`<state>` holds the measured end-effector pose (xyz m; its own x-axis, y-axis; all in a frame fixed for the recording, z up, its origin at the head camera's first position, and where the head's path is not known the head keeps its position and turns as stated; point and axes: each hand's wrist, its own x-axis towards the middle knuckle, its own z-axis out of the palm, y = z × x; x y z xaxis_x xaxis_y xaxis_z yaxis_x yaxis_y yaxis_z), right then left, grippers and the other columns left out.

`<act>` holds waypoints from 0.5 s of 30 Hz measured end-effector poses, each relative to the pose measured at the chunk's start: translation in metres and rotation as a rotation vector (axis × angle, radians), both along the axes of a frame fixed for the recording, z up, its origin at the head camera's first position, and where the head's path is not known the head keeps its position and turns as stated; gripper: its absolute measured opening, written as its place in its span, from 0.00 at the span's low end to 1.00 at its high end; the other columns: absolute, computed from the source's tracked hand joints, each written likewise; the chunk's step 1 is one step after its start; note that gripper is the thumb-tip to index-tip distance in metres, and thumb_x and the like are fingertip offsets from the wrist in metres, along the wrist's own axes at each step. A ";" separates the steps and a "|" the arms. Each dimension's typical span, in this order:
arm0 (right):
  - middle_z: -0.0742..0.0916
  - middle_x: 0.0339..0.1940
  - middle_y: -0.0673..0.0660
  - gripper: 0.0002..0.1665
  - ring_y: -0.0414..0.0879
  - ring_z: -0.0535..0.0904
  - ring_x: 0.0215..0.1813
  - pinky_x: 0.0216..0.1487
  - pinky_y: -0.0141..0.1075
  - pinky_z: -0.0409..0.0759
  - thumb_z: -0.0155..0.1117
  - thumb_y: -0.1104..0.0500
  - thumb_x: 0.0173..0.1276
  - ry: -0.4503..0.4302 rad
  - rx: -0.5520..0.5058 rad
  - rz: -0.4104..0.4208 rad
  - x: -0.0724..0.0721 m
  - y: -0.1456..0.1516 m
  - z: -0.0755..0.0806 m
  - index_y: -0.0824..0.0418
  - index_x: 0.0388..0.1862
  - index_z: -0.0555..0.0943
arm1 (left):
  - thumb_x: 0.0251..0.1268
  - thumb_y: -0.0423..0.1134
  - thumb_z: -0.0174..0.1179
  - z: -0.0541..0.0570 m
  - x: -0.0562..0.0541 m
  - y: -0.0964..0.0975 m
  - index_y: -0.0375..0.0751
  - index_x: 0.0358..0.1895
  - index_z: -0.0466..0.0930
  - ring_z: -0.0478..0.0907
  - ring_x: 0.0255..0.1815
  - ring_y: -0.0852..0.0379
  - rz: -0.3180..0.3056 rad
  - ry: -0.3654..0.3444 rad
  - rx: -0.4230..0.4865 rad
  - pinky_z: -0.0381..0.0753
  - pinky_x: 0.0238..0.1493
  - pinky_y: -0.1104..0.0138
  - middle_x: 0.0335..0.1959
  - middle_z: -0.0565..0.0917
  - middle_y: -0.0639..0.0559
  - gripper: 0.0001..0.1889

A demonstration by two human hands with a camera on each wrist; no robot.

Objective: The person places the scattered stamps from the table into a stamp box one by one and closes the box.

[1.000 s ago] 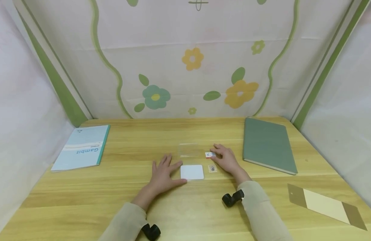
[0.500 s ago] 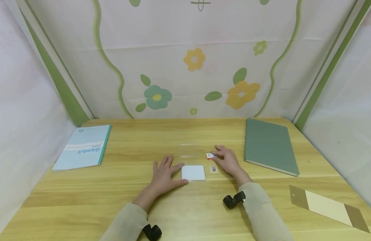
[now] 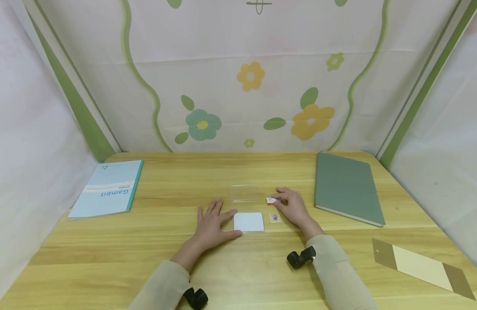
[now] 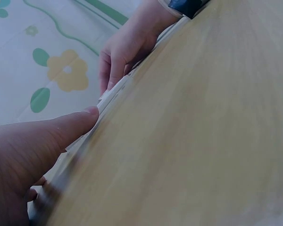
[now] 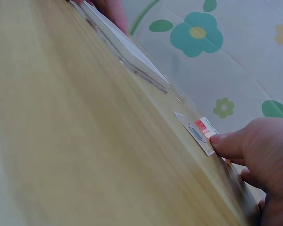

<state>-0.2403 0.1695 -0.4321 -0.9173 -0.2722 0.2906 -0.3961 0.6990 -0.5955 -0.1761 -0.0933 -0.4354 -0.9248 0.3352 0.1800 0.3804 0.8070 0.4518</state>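
Observation:
My left hand (image 3: pixel 212 229) lies on the table with fingers spread, its index finger and thumb touching the left side of a clear case holding a white rounded slab (image 3: pixel 248 221). Between thumb and fingers, my right hand (image 3: pixel 292 207) pinches a small white-and-red stamp (image 3: pixel 271 201), which looks tilted up from the wood in the right wrist view; the fingers hide part of it. Just in front of it lies a beige stamp (image 3: pixel 275 218) with a dark round picture. Behind the slab sits a clear plastic piece (image 3: pixel 244 193).
A light blue notebook (image 3: pixel 104 189) lies at the left of the wooden table (image 3: pixel 161 249). On the right are a green book (image 3: pixel 347 187) and a brown-and-cream strip of card (image 3: pixel 420 267). A flowered cloth (image 3: pixel 223 43) hangs behind.
The head view has shifted slightly. The white-and-red stamp has turned a little in the right hand's fingers. The left hand stays in place.

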 end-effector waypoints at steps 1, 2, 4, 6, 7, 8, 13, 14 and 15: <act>0.74 0.53 0.64 0.12 0.59 0.62 0.58 0.57 0.52 0.50 0.62 0.64 0.55 0.006 0.002 -0.002 0.000 0.000 0.000 0.65 0.40 0.80 | 0.42 0.69 0.51 0.000 0.000 0.000 0.56 0.57 0.70 0.42 0.65 0.44 0.000 0.002 0.000 0.29 0.54 0.43 0.64 0.53 0.39 0.36; 0.74 0.53 0.64 0.12 0.60 0.63 0.58 0.57 0.52 0.50 0.62 0.64 0.54 0.011 0.002 -0.004 0.000 0.000 0.000 0.65 0.39 0.80 | 0.43 0.69 0.51 0.000 0.000 0.000 0.56 0.56 0.70 0.42 0.65 0.43 -0.002 0.004 0.000 0.29 0.54 0.43 0.64 0.53 0.39 0.36; 0.75 0.52 0.65 0.12 0.60 0.63 0.57 0.56 0.53 0.51 0.62 0.64 0.54 0.018 0.001 -0.007 0.000 -0.001 0.000 0.65 0.38 0.80 | 0.43 0.69 0.51 0.000 0.000 -0.001 0.55 0.56 0.70 0.42 0.64 0.43 -0.007 0.009 0.001 0.30 0.54 0.42 0.64 0.53 0.39 0.36; 0.75 0.51 0.65 0.12 0.60 0.65 0.56 0.56 0.53 0.53 0.63 0.65 0.53 0.031 0.003 -0.006 0.000 -0.002 0.001 0.66 0.38 0.80 | 0.43 0.69 0.51 0.000 0.000 -0.001 0.55 0.56 0.70 0.42 0.64 0.42 -0.009 0.009 0.003 0.30 0.54 0.42 0.64 0.53 0.38 0.36; 0.76 0.51 0.65 0.11 0.60 0.65 0.55 0.55 0.53 0.54 0.63 0.65 0.53 0.035 0.003 -0.008 0.000 -0.002 0.001 0.66 0.38 0.80 | 0.43 0.69 0.51 0.000 0.000 -0.001 0.55 0.56 0.70 0.42 0.64 0.42 -0.011 0.010 0.004 0.30 0.54 0.42 0.64 0.53 0.38 0.36; 0.76 0.50 0.65 0.11 0.61 0.66 0.55 0.55 0.53 0.55 0.63 0.65 0.53 0.040 0.003 -0.008 0.000 -0.002 0.001 0.66 0.37 0.80 | 0.43 0.69 0.51 0.000 0.000 -0.001 0.55 0.56 0.70 0.42 0.64 0.42 -0.013 0.010 0.007 0.30 0.54 0.42 0.64 0.53 0.38 0.36; 0.77 0.48 0.64 0.11 0.60 0.68 0.52 0.53 0.51 0.59 0.63 0.65 0.53 0.050 0.014 -0.033 0.000 -0.004 0.002 0.66 0.36 0.81 | 0.43 0.69 0.52 0.002 0.001 -0.001 0.55 0.56 0.70 0.42 0.64 0.42 -0.020 0.012 0.016 0.29 0.54 0.42 0.64 0.53 0.38 0.36; 0.77 0.47 0.64 0.10 0.60 0.68 0.52 0.53 0.51 0.59 0.63 0.65 0.53 0.043 0.013 -0.041 0.001 -0.004 0.003 0.66 0.36 0.81 | 0.43 0.69 0.51 0.002 0.001 -0.001 0.55 0.56 0.70 0.42 0.64 0.42 -0.021 0.013 0.016 0.29 0.54 0.42 0.64 0.53 0.38 0.36; 0.78 0.46 0.63 0.10 0.59 0.68 0.51 0.53 0.50 0.60 0.63 0.65 0.53 0.037 0.012 -0.051 0.001 -0.004 0.003 0.66 0.36 0.81 | 0.43 0.69 0.51 0.003 0.002 -0.001 0.55 0.56 0.70 0.42 0.64 0.42 -0.022 0.015 0.015 0.29 0.54 0.42 0.64 0.53 0.38 0.35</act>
